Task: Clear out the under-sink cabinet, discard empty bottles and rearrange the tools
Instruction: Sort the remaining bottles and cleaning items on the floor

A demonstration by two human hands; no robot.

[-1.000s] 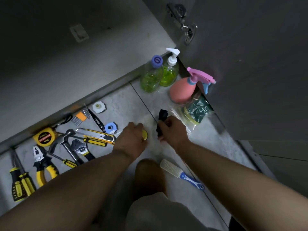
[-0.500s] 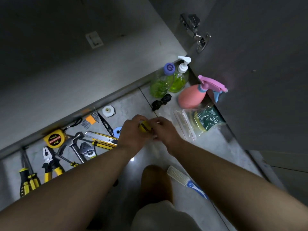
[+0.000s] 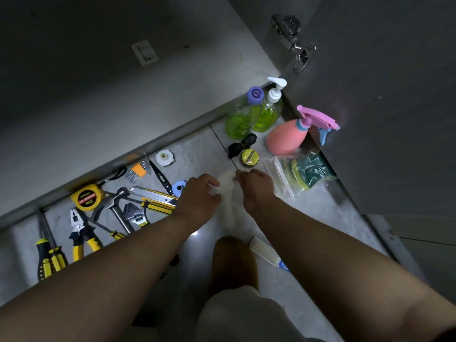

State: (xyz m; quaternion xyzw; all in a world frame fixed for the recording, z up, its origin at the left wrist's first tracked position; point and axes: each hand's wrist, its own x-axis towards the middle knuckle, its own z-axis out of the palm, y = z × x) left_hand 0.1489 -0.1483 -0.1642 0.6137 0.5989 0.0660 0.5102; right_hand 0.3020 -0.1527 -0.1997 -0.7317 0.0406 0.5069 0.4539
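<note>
Floor inventory, as seen from your head camera:

- Your left hand [image 3: 199, 196]: above the grey tiled floor [image 3: 328, 206], fingers loosely curled, nothing in them.
- Your right hand [image 3: 256, 188]: just beside the left, fingers relaxed and pointing forward, holding nothing; the tips are blurred.
- Small round yellow tin [image 3: 250, 157]: on the floor, just ahead of your right fingertips.
- Lumpy black object [image 3: 241, 145]: touching the tin's far side.
- Clear bottle of green liquid with purple cap [image 3: 243, 119] and clear pump bottle of green liquid with white head [image 3: 269, 112]: upright, side by side, near the grey cabinet door [image 3: 382, 119].
- Pink spray bottle with pink-and-blue trigger [image 3: 287, 139]: right of the two.
- Clear zip bag of green-and-yellow sponges [image 3: 308, 171]: right of your right hand.
- White brush with blue handle [image 3: 265, 253]: beside your right forearm.
- Tools, left of your left hand: yellow tape measure [image 3: 86, 196], steel hammer [image 3: 114, 204], yellow utility knife [image 3: 154, 195], adjustable wrench [image 3: 134, 214], yellow-handled pliers [image 3: 80, 233], black-and-yellow screwdrivers [image 3: 48, 255], hex keys in an orange holder [image 3: 138, 170], blue tape roll [image 3: 178, 187], white plastic nut [image 3: 163, 157].
</note>
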